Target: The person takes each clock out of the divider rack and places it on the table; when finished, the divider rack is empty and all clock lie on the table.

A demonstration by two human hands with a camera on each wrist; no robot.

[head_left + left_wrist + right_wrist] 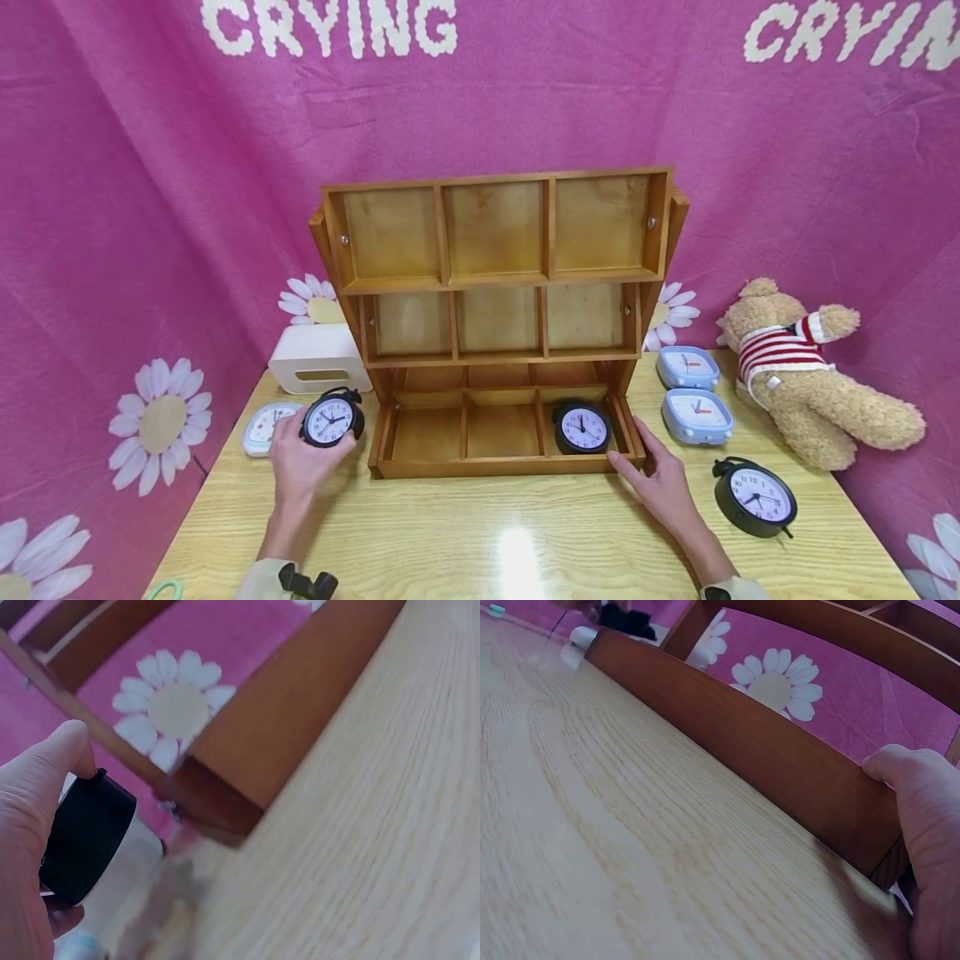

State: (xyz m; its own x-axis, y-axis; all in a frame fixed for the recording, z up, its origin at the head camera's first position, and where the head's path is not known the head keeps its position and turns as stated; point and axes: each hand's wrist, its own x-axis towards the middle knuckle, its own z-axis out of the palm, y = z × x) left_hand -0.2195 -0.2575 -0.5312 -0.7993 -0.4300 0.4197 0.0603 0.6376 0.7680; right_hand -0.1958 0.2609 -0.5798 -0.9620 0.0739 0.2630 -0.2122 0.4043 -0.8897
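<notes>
A small black alarm clock (332,419) with a white dial is in my left hand (300,454), to the left of the wooden shelf's bottom tier. In the left wrist view, thumb and fingers pinch the clock's black case (88,838) from both sides. My right hand (662,483) grips the front right corner of the tiered wooden shelf (495,467), its thumb over the front board (780,769). Another black alarm clock (582,428) sits in the bottom tier's right compartment, face outward, close to the right thumb.
Left, a white clock (268,427) lies before a cream box (318,358). Right of the shelf are two light blue clocks (697,417), a third black alarm clock (756,497) and a teddy bear (802,383) in a striped top. A pink curtain (495,108) hangs behind.
</notes>
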